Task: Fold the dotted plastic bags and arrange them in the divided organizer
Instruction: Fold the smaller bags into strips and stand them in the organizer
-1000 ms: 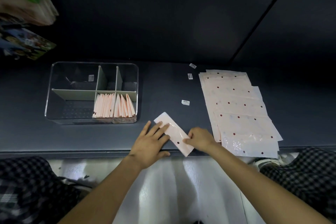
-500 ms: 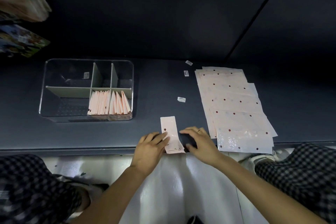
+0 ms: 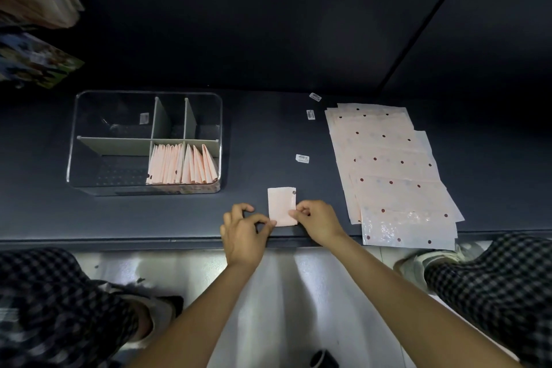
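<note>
A small folded pink dotted bag [image 3: 280, 203] lies near the shelf's front edge. My left hand [image 3: 243, 233] pinches its lower left corner, and my right hand [image 3: 318, 222] pinches its right edge. A clear divided organizer [image 3: 89, 140] stands to the left; several folded bags [image 3: 180, 164] stand upright in its front right compartment. A fanned pile of flat dotted bags [image 3: 388, 170] lies to the right.
Three small white labels [image 3: 302, 158] lie on the dark shelf [image 3: 254, 134] between organizer and pile. Colourful packages [image 3: 33, 24] hang at the upper left. Checked trouser legs and a pale floor show below the shelf edge.
The long folded strip has been turned upright and folded in half into a short rectangle. Both hands have shifted from pressing it flat to pinching its lower corners.
</note>
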A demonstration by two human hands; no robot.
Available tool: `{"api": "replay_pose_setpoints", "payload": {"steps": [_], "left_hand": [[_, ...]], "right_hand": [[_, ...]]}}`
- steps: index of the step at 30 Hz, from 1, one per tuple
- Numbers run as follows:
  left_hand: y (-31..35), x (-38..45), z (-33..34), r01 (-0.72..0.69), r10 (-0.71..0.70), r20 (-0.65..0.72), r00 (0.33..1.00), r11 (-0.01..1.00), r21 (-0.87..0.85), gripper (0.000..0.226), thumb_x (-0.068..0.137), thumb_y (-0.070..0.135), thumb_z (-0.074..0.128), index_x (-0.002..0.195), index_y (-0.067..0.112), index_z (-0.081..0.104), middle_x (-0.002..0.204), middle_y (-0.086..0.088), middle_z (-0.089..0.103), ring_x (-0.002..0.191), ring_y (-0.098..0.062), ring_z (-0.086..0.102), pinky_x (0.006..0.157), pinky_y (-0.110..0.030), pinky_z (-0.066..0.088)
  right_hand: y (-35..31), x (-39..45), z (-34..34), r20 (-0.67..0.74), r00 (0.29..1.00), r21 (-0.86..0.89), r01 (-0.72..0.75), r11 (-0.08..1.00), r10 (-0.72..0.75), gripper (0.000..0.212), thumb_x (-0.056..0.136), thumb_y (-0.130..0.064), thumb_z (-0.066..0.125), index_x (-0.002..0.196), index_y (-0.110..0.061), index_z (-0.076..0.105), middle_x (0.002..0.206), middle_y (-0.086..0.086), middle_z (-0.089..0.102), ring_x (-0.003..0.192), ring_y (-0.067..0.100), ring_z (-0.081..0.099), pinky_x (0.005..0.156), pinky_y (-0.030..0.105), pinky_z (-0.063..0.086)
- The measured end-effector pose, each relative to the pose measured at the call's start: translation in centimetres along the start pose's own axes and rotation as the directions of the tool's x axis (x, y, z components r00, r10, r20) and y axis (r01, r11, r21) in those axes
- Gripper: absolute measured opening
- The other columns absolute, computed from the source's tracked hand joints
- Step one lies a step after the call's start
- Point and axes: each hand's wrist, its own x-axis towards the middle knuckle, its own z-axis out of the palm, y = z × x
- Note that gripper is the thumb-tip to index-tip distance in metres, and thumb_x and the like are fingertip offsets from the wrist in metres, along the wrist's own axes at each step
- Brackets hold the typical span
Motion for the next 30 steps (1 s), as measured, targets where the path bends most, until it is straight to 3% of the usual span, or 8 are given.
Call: {"api": "replay_pose_setpoints", "payload": {"steps": [7, 10, 13, 17, 21, 25, 27, 30], "left_hand": [[1.6, -0.2, -0.1, 0.101, -0.098, -0.032, 0.995, 0.991, 0.084, 0.012, 0.084, 0.034, 0.066, 0.088, 0.023, 0.065, 0.113, 0.000, 0.044, 0.111, -0.024, 0.041, 0.087, -0.033, 0.029], [1.5, -1.1, -0.8, -0.189, 0.198, -0.047, 0.979, 0.969, 0.158, 0.030, 0.081, 0.027, 0.070, 0.106, 0.013, 0.060, 0.127, -0.009, 0.049, 0.116, -0.031, 0.047, 0.092, -0.041, 0.039], [0.7, -1.9, -1.0, -0.594, 0.568, 0.185, 0.802, 0.728, 0.342, 0.058, 0.083, 0.037, 0.067, 0.130, 0.006, 0.054, 0.145, -0.012, 0.042, 0.134, -0.028, 0.040, 0.110, -0.049, 0.032], [-0.8, -2.5, -0.4, -0.650, 0.437, 0.498, 0.749, 0.630, 0.425, 0.079, 0.096, 0.058, 0.023, 0.148, 0.010, -0.012, 0.157, -0.005, -0.015, 0.144, -0.016, -0.017, 0.113, -0.036, -0.019], [-1.4, -2.1, -0.7, -0.653, 0.413, 0.534, 0.738, 0.636, 0.411, 0.088, 0.089, 0.070, 0.022, 0.148, 0.018, -0.017, 0.155, 0.000, -0.023, 0.135, -0.010, -0.030, 0.112, -0.032, -0.020], [-1.6, -2.0, -0.7, -0.663, 0.411, 0.547, 0.730, 0.621, 0.419, 0.092, 0.084, 0.076, 0.021, 0.146, 0.022, -0.020, 0.155, 0.000, -0.024, 0.136, -0.010, -0.030, 0.114, -0.034, -0.019], [-1.5, -2.1, -0.7, -0.661, 0.400, 0.558, 0.727, 0.629, 0.410, 0.092, 0.084, 0.076, 0.021, 0.146, 0.022, -0.019, 0.156, -0.002, -0.022, 0.140, -0.011, -0.025, 0.115, -0.035, -0.018], [-1.4, -1.9, -1.0, -0.656, 0.396, 0.562, 0.726, 0.643, 0.395, 0.090, 0.085, 0.075, 0.022, 0.148, 0.022, -0.015, 0.157, -0.002, -0.017, 0.143, -0.013, -0.019, 0.115, -0.034, -0.018]], "right_hand": [[-1.2, 1.5, -0.4, 0.091, 0.986, -0.138, -0.124, 0.983, 0.138, 0.029, 0.089, -0.033, 0.060, 0.070, -0.011, 0.061, 0.080, 0.008, 0.066, 0.088, 0.028, 0.062, 0.075, 0.031, 0.046], [-1.5, 2.0, -0.7, 0.124, 0.974, -0.136, -0.172, 0.976, 0.189, 0.023, 0.088, -0.033, 0.062, 0.072, -0.015, 0.062, 0.093, 0.009, 0.070, 0.090, 0.025, 0.061, 0.082, 0.031, 0.047], [-1.8, 2.2, -0.9, 0.157, 0.965, -0.141, -0.187, 0.972, 0.208, 0.025, 0.086, -0.033, 0.064, 0.068, -0.017, 0.060, 0.077, 0.005, 0.065, 0.081, 0.020, 0.056, 0.073, 0.027, 0.043], [-1.8, 2.4, -1.1, 0.165, 0.964, -0.123, -0.191, 0.974, 0.210, 0.021, 0.086, -0.030, 0.064, 0.080, -0.010, 0.068, 0.091, 0.009, 0.071, 0.089, 0.022, 0.062, 0.078, 0.028, 0.046], [-1.8, 1.5, -0.5, 0.092, 0.969, -0.122, -0.218, 0.968, 0.230, 0.023, 0.087, -0.036, 0.061, 0.080, -0.014, 0.066, 0.096, 0.007, 0.071, 0.095, 0.025, 0.063, 0.083, 0.031, 0.049], [-3.0, 0.6, 0.3, -0.233, 0.972, 0.024, -0.035, 0.999, 0.039, 0.018, 0.090, -0.028, 0.059, 0.087, -0.011, 0.060, 0.092, 0.007, 0.068, 0.089, 0.023, 0.062, 0.076, 0.032, 0.048], [-4.1, 0.7, 0.8, -0.082, 0.996, 0.198, 0.060, 0.978, -0.044, 0.011, 0.092, -0.015, 0.055, 0.094, -0.008, 0.063, 0.097, 0.010, 0.069, 0.084, 0.019, 0.063, 0.075, 0.027, 0.049], [-5.2, 1.6, 1.3, 0.193, 0.980, 0.378, -0.034, 0.925, -0.043, 0.021, 0.095, -0.001, 0.047, 0.109, 0.005, 0.062, 0.106, 0.020, 0.065, 0.075, 0.010, 0.059, 0.066, 0.010, 0.049]]}}
